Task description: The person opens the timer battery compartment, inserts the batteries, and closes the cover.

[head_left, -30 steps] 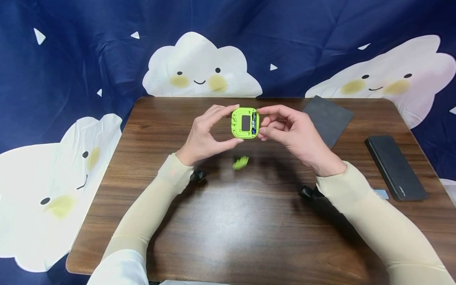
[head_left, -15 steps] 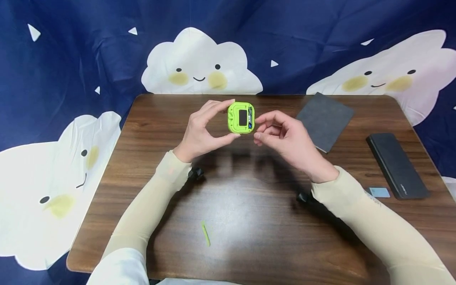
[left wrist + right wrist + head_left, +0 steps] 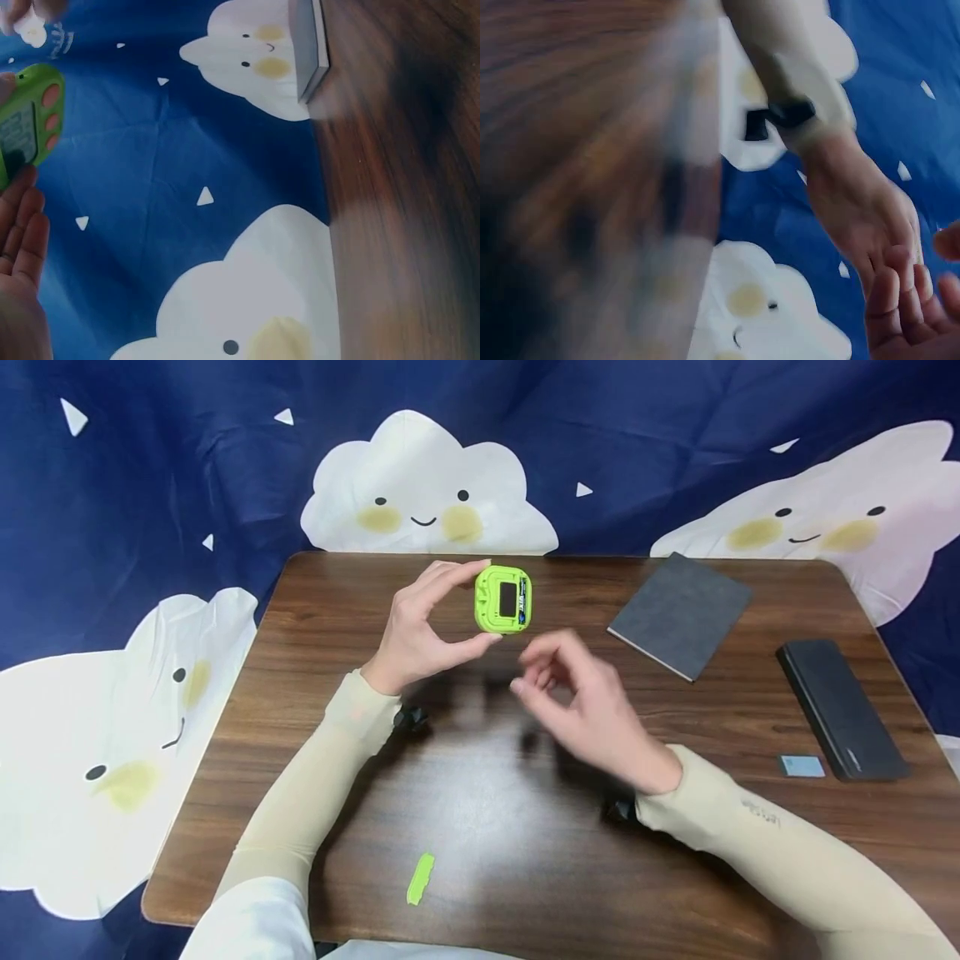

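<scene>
My left hand (image 3: 420, 631) pinches a small green digital timer (image 3: 483, 602) by its top and bottom edges, above the table. Its back faces me, with a dark rectangle in the middle and a battery (image 3: 522, 602) in the uncovered slot at the right side. In the left wrist view the front of the timer (image 3: 49, 120) shows a grey screen and several reddish buttons. My right hand (image 3: 588, 710), blurred, is below and right of the timer, fingers loosely bent with nothing visible in them. A green battery cover (image 3: 421, 878) lies on the table near the front edge.
On the brown wooden table (image 3: 525, 877), a dark grey notebook (image 3: 681, 614) lies at the back right. A long black case (image 3: 843, 710) and a light blue card (image 3: 802, 767) lie at the right. A blue curtain (image 3: 615, 410) with clouds hangs behind.
The green cover has dropped from below the timer onto the table's front part, where it now lies flat. My right hand has left the timer's side, moving down; the left keeps its hold.
</scene>
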A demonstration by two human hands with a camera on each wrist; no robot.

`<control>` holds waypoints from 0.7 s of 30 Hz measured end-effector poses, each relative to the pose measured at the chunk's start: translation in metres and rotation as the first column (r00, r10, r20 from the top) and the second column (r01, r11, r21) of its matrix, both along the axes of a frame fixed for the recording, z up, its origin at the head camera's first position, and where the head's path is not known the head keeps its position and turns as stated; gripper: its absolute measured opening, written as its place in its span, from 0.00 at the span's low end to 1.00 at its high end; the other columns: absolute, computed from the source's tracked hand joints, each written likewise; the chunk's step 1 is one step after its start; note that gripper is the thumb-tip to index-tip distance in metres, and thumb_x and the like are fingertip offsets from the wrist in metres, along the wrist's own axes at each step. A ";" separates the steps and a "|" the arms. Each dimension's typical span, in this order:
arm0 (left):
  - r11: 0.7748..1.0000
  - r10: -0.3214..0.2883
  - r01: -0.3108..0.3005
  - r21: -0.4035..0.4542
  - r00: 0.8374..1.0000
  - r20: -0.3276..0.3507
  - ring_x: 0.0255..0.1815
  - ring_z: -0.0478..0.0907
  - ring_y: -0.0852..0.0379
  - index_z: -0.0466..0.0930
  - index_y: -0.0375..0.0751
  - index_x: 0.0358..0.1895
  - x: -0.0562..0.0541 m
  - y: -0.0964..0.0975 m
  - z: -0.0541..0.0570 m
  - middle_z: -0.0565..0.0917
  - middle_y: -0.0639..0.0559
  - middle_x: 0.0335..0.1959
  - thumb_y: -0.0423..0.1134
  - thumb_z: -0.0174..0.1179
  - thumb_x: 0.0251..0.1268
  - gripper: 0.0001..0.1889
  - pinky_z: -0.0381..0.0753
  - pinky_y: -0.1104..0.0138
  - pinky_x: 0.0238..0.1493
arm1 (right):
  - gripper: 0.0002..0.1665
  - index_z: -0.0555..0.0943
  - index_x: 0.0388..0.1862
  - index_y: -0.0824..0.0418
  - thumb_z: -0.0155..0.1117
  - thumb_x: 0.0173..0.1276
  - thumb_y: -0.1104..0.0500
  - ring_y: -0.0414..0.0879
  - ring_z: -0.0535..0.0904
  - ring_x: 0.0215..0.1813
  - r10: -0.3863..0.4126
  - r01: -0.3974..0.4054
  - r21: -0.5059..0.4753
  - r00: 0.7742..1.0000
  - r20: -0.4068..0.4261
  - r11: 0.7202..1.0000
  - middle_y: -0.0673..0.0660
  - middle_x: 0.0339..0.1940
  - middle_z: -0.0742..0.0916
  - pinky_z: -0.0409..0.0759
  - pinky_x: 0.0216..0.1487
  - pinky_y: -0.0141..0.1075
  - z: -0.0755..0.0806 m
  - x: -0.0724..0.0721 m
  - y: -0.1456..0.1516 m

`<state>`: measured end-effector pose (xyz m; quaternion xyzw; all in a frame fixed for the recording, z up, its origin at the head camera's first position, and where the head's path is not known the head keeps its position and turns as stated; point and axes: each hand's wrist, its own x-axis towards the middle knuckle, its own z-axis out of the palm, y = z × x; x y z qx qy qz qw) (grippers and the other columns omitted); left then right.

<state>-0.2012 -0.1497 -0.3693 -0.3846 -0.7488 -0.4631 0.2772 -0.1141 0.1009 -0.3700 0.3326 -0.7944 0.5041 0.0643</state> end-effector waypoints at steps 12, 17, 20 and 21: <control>1.000 -0.001 0.000 0.010 1.000 0.019 0.59 0.86 0.50 0.84 0.33 0.72 0.003 0.002 0.001 0.92 0.41 0.57 0.38 0.88 0.51 0.41 0.87 0.57 0.65 | 0.20 0.84 0.61 0.44 0.74 0.75 0.42 0.42 0.81 0.50 0.728 -0.266 0.810 0.635 -0.261 0.523 0.44 0.51 0.85 0.82 0.52 0.33 -0.055 0.067 -0.050; 1.000 -0.001 0.001 0.019 1.000 0.022 0.58 0.86 0.50 0.84 0.32 0.71 0.004 0.002 0.001 0.93 0.42 0.56 0.37 0.88 0.50 0.41 0.86 0.62 0.66 | 0.17 0.83 0.64 0.36 0.67 0.81 0.40 0.39 0.80 0.48 0.754 -0.110 0.839 0.511 -0.412 0.533 0.40 0.51 0.84 0.77 0.47 0.30 -0.059 0.085 -0.066; 1.000 -0.006 0.006 0.015 1.000 0.011 0.58 0.86 0.49 0.83 0.31 0.71 0.004 0.003 0.003 0.93 0.41 0.56 0.37 0.88 0.51 0.41 0.87 0.59 0.65 | 0.08 0.84 0.57 0.35 0.63 0.85 0.43 0.38 0.77 0.44 0.747 -0.085 0.822 0.479 -0.462 0.563 0.39 0.48 0.83 0.74 0.44 0.29 -0.060 0.091 -0.071; 1.000 -0.008 0.008 0.015 1.000 0.009 0.57 0.86 0.49 0.83 0.31 0.71 0.004 0.003 0.003 0.93 0.41 0.56 0.37 0.88 0.51 0.41 0.87 0.57 0.64 | 0.06 0.85 0.54 0.35 0.63 0.86 0.44 0.37 0.77 0.42 0.741 -0.082 0.815 0.475 -0.474 0.573 0.38 0.46 0.82 0.73 0.43 0.29 -0.060 0.092 -0.072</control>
